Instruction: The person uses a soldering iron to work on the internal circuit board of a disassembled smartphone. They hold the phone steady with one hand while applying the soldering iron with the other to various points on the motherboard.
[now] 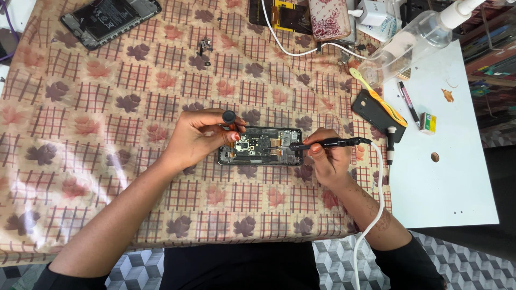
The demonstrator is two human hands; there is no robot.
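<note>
An opened phone (260, 146) with its circuit board bare lies on a leaf-patterned cloth (134, 107). My left hand (199, 137) holds a small black-capped screwdriver (229, 117) upright at the phone's left end. My right hand (326, 158) grips a black pen-shaped tool (329, 143) with a white cable (376, 204). Its thin metal tip points left and rests on the board near the phone's right end.
A second opened phone (110, 20) lies at the far left. At the back are a floral phone case (329, 17), a white charger (372, 12) and a clear spray bottle (414, 40). On the white table (457, 177) at right lie a dark phone case (376, 110), yellow pry tool, pen and small box.
</note>
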